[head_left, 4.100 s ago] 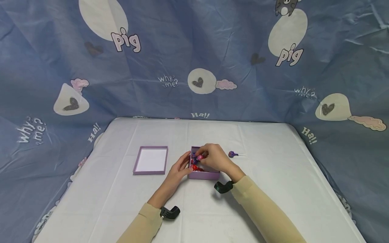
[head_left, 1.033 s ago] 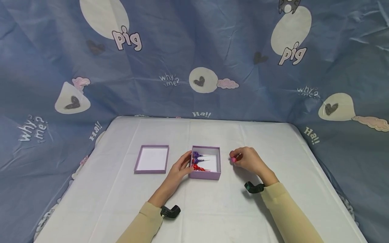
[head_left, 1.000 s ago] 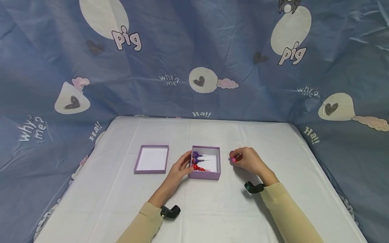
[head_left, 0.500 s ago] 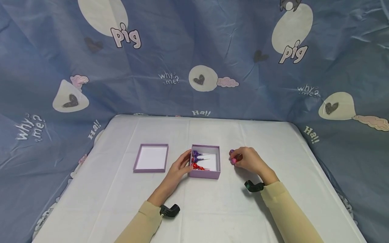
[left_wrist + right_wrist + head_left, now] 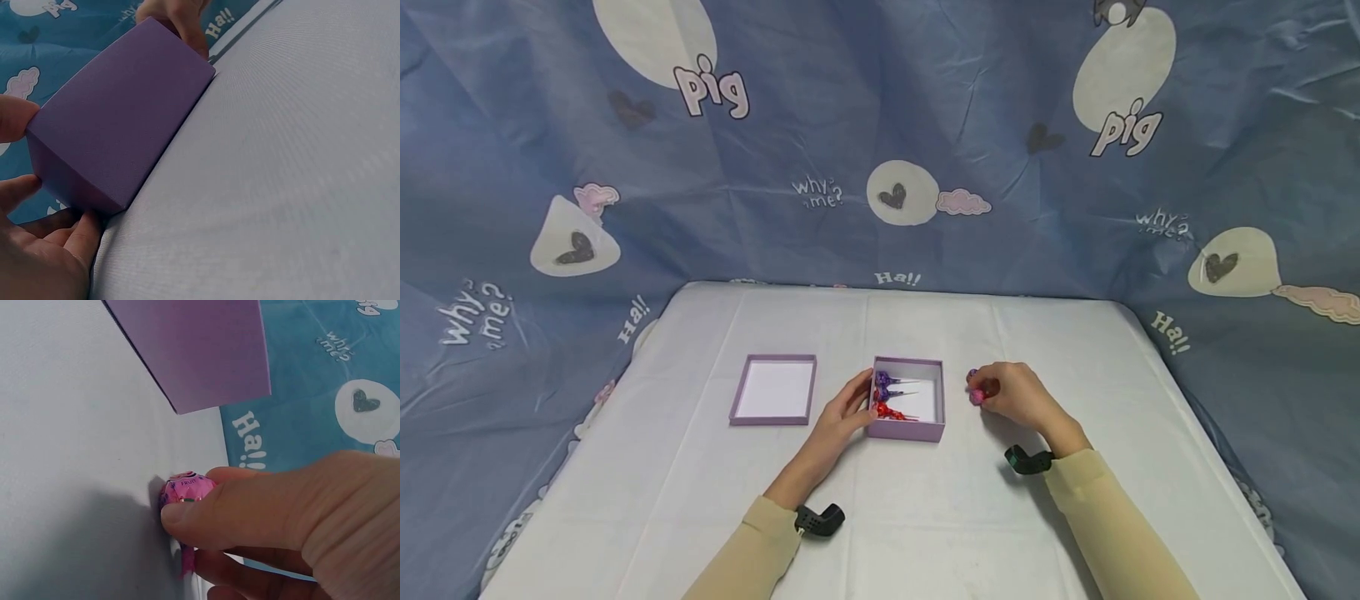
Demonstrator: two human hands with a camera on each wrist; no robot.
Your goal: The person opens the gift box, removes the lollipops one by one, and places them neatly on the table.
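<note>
Right hand (image 5: 1017,397), white table (image 5: 917,525), blue backdrop (image 5: 820,108)

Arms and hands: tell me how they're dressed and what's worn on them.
The left sleeve and right sleeve are long, plain and pale yellow. Beyond each cuff sits a bent black device, on the left wrist and the right wrist. The left hand and right hand wear no gloves.

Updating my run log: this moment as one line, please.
left hand: touches purple box | right hand: pinches pink lollipop | box: lollipops inside | purple lid: off
</note>
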